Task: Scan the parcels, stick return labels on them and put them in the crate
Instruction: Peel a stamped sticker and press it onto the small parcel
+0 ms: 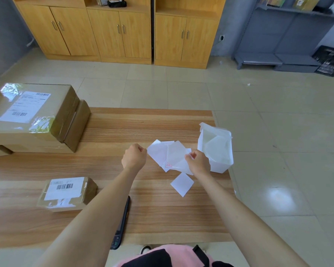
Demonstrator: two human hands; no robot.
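Now the left hand (133, 158) and right hand (199, 162) each pinch the return label (158, 153). Uneven peeling could tear or crease it.

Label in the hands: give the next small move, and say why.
Probably draw the hands apart to finish peeling: the left hand pinches the label, the right hand pinches its backing, and the two sheets overlap.

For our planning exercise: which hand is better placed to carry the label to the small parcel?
Probably left: the left hand pinches the label, and the small parcel lies nearer it; the right hand holds the backing sheet.
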